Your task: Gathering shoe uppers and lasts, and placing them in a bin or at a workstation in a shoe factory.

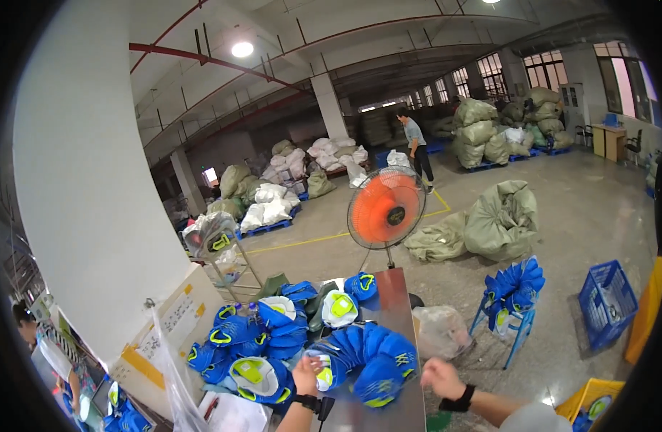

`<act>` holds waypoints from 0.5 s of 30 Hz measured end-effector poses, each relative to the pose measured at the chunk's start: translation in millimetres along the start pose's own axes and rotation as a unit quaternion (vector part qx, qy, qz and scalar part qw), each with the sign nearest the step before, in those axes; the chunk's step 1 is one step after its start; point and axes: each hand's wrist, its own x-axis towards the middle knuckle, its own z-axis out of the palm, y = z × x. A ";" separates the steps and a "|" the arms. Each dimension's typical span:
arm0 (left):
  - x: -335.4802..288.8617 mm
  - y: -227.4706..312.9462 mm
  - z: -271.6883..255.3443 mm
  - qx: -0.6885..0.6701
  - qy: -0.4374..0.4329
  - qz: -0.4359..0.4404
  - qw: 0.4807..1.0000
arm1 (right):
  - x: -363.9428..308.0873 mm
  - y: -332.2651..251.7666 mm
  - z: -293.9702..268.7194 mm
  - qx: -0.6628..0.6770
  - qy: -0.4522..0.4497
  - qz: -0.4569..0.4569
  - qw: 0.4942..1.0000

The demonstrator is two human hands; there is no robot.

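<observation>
My left hand [307, 374] is over the table with its fingers curled together, close to the near left end of a curved row of nested blue caps [374, 353]. The caps have lime-green trim. Just past the table's right edge, my right hand [443, 379] has its fingers bent in a pinch. Whether either hand holds something small is not visible. Left of the row lies a loose heap of similar caps [237, 335], some turned to show white and green insides. Another cap with a white and green inside [340, 308] rests behind the row. Both wrists wear black bands.
An orange fan [387, 212] stands beyond the brown table [399, 288]. To the right are a blue stool [517, 335] stacked with caps, a blue crate [608, 306] and a yellow crate [597, 396]. Green sacks [500, 219] lie on the floor; a person [415, 147] walks behind.
</observation>
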 end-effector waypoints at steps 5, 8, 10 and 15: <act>-117.8 114.3 -12.1 0.044 0.001 0.192 0.980 | -12.4 -134.9 -4.4 -0.024 0.062 -0.274 0.960; -204.8 150.6 -23.4 -0.106 0.016 0.173 0.979 | -20.0 -164.6 -8.7 0.209 0.009 -0.338 0.918; -264.5 162.1 -38.1 -0.083 0.034 0.172 0.981 | -29.6 -173.0 -16.8 0.094 0.029 -0.418 0.903; -461.3 147.1 -90.3 0.111 0.146 0.145 0.972 | -67.0 -162.4 -19.1 0.005 -0.031 -0.428 0.903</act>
